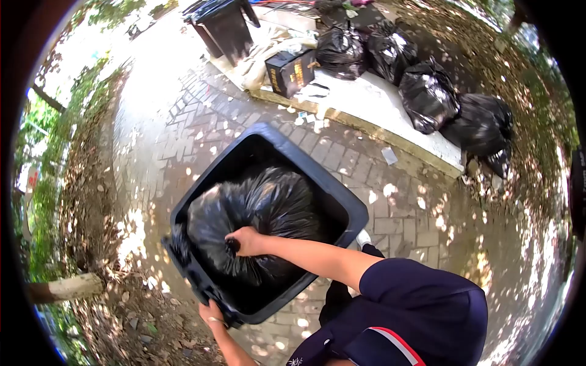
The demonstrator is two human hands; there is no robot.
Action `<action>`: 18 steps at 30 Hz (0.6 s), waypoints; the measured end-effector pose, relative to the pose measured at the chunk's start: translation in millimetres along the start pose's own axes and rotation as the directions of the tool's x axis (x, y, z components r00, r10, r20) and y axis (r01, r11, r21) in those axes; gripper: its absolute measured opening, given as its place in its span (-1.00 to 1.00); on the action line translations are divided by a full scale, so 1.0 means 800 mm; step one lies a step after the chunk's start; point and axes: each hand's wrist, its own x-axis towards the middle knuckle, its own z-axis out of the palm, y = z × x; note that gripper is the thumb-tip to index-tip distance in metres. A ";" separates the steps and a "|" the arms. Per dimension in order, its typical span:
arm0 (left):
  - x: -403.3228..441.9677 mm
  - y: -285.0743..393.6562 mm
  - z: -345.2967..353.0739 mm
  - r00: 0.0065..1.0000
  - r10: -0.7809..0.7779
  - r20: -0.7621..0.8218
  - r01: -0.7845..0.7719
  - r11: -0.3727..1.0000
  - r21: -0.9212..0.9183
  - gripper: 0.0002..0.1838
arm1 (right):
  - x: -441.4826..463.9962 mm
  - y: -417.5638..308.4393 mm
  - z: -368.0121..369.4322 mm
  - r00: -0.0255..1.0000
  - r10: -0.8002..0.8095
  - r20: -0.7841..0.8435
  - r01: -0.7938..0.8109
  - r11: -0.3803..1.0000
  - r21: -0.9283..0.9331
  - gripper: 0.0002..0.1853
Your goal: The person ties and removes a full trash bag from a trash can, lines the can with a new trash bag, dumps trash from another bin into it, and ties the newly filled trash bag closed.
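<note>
A full black garbage bag sits inside the open dark wheeled bin. My right hand is closed round the gathered neck of this bag, near the bin's left side. Lower down, my left hand grips the bin's edge at its lower left corner, by the hinge and handle side; its fingers are partly hidden behind the rim. The bag's lower part is hidden inside the bin.
Several tied black bags lie along a white raised slab at the upper right. Beside them are a black box and another bin. A pale trunk is at the left.
</note>
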 end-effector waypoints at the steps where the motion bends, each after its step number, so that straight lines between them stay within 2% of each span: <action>1: -0.022 -0.022 0.003 1.000 -0.012 -0.019 0.011 0.997 -0.080 -0.68 | -0.003 -0.001 0.008 0.998 -0.045 0.043 0.044 0.999 0.031 -0.69; 2: -0.055 0.002 -0.015 0.999 -0.044 -0.007 0.043 0.992 -0.121 -0.65 | -0.006 -0.004 0.017 0.993 -0.074 0.088 0.071 0.997 0.033 -0.70; 3: -0.071 -0.029 -0.007 0.997 -0.021 -0.069 0.010 0.988 -0.152 -0.62 | -0.007 -0.007 0.028 0.985 -0.104 0.135 0.100 0.994 0.037 -0.70; 4: -0.092 -0.023 -0.019 0.987 -0.159 0.016 0.158 0.962 -0.221 -0.63 | -0.006 -0.010 0.042 0.978 -0.126 0.168 0.118 0.991 0.056 -0.73; 5: -0.097 -0.087 -0.002 0.981 -0.189 0.048 0.192 0.892 -0.408 -0.62 | -0.004 -0.014 0.057 0.967 -0.150 0.207 0.136 0.988 0.079 -0.75; 6: -0.108 -0.067 -0.028 0.901 -0.378 0.212 0.423 0.874 -0.239 -0.58 | -0.002 -0.017 0.069 0.963 -0.171 0.209 0.156 0.984 0.086 -0.76; 7: -0.122 -0.058 -0.030 0.871 -0.425 0.245 0.487 0.690 -0.535 -0.53 | 0.002 -0.016 0.078 0.945 -0.179 0.272 0.175 0.984 0.037 -0.71; 9: -0.121 -0.080 -0.027 0.854 -0.428 0.295 0.509 0.569 -0.646 -0.52 | 0.012 -0.016 0.091 0.931 -0.226 0.286 0.206 0.974 0.099 -0.72; 10: -0.121 -0.090 -0.023 0.851 -0.439 0.287 0.511 0.566 -0.647 -0.52 | 0.016 -0.015 0.094 0.923 -0.223 0.313 0.200 0.974 0.104 -0.72; 11: -0.121 -0.086 -0.023 0.836 -0.503 0.217 0.527 0.630 -0.571 -0.54 | 0.020 -0.015 0.095 0.914 -0.221 0.339 0.195 0.975 0.111 -0.73; 12: -0.122 -0.084 -0.026 0.818 -0.558 0.140 0.549 0.682 -0.484 -0.56 | 0.021 -0.014 0.095 0.925 -0.235 0.300 0.199 0.969 0.146 -0.72; 13: -0.125 -0.080 -0.029 0.813 -0.567 0.133 0.554 0.681 -0.479 -0.56 | 0.023 -0.012 0.094 0.923 -0.238 0.304 0.198 0.967 0.159 -0.72; 15: -0.128 -0.041 -0.038 0.831 -0.529 0.174 0.531 0.658 -0.534 -0.60 | 0.030 -0.007 0.078 0.930 -0.242 0.276 0.190 0.961 0.199 -0.69; 16: -0.127 -0.056 -0.032 0.835 -0.507 0.214 0.521 0.601 -0.606 -0.63 | 0.037 -0.005 0.070 0.923 -0.236 0.303 0.186 0.965 0.183 -0.66; 17: -0.128 -0.049 -0.032 0.833 -0.514 0.206 0.522 0.604 -0.602 -0.63 | 0.045 -0.004 0.061 0.925 -0.261 0.276 0.195 0.950 0.244 -0.65; 18: -0.130 -0.040 -0.033 0.836 -0.500 0.227 0.524 0.604 -0.601 -0.64 | 0.052 -0.004 0.052 0.924 -0.216 0.316 0.141 0.960 0.243 -0.65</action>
